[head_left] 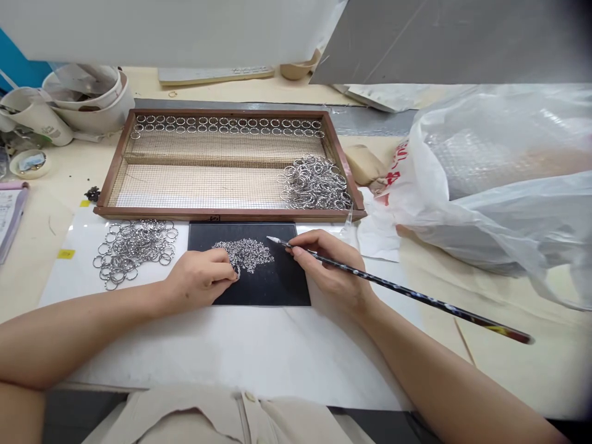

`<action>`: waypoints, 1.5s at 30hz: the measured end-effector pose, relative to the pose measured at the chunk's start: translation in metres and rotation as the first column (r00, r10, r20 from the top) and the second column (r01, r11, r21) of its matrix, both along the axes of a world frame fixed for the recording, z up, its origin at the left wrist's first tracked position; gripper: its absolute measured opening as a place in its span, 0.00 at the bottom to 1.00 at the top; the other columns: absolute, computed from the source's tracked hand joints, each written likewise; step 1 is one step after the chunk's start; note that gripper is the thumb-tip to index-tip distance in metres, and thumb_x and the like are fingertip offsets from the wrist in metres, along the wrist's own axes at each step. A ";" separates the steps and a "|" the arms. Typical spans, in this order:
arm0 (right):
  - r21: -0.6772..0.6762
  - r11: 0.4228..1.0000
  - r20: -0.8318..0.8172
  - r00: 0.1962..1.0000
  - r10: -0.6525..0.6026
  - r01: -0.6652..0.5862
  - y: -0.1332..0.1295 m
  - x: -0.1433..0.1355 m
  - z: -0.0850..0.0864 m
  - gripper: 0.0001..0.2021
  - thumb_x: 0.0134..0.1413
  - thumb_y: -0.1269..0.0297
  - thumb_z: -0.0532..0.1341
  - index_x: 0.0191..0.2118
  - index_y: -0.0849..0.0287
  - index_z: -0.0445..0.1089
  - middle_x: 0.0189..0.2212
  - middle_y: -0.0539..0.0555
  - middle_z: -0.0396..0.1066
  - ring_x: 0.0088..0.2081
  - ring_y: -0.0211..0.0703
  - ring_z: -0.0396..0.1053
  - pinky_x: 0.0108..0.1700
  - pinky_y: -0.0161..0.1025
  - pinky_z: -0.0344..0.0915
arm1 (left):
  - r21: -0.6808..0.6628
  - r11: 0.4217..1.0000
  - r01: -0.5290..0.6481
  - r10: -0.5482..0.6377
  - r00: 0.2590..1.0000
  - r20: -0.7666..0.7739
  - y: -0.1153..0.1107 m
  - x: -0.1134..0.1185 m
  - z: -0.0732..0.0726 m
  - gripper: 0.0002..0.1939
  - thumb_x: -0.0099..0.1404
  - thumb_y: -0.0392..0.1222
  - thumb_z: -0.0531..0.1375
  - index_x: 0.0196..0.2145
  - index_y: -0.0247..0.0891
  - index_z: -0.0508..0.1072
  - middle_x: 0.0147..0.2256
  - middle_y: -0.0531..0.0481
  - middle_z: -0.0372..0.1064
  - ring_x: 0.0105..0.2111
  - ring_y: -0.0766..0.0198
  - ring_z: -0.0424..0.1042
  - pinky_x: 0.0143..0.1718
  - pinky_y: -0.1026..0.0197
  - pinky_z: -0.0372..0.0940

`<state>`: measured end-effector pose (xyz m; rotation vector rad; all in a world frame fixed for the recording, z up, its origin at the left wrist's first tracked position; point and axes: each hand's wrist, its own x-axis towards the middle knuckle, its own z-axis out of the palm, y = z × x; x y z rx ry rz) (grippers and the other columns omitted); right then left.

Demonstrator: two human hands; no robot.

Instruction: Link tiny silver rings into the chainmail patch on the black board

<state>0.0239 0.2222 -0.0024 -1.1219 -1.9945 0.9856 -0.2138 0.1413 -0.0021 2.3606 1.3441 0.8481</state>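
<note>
My left hand (202, 275) is closed, thumb and fingertips pinching a small silver ring (237, 271) over the left side of a black mat (277, 287). Most of that ring hides behind the fingers. Tiny silver pieces (250, 253) lie in a loose heap on the mat, just beyond the ring; they are too small to name. In my right hand (335, 271) is a long black patterned pencil (416, 296) with a pale tip, held in a writing grip. Its tip hovers at the heap's right edge. A pile of silver rings (136, 250) lies left of the mat.
Behind the mat stands a wood-framed mesh tray (231, 216), with rows of rings (222, 123) at its back and a ring heap (317, 184) at right. A plastic bag (462, 203) fills the right side. White tubs (97, 105) and a cup (39, 114) stand back left.
</note>
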 end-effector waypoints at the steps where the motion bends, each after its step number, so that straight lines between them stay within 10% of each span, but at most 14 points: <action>1: 0.002 1.000 0.002 1.000 0.001 -0.001 0.000 0.000 0.000 0.03 0.53 0.69 0.59 0.33 0.56 0.70 0.30 0.51 0.74 0.32 0.42 0.73 0.36 0.39 0.69 | 0.001 1.000 0.000 0.000 1.000 0.001 0.000 0.000 0.000 0.10 0.64 0.34 0.56 0.25 0.36 0.73 0.23 0.54 0.66 0.21 0.74 0.63 0.21 0.72 0.57; 45: -0.143 0.988 -0.104 0.992 -0.073 0.058 0.000 -0.003 0.000 0.03 0.53 0.66 0.59 0.31 0.56 0.69 0.27 0.51 0.73 0.31 0.43 0.73 0.32 0.40 0.68 | 0.012 1.000 -0.014 0.014 1.000 -0.011 0.000 0.001 -0.001 0.12 0.65 0.35 0.55 0.25 0.36 0.73 0.23 0.54 0.65 0.21 0.74 0.63 0.20 0.71 0.56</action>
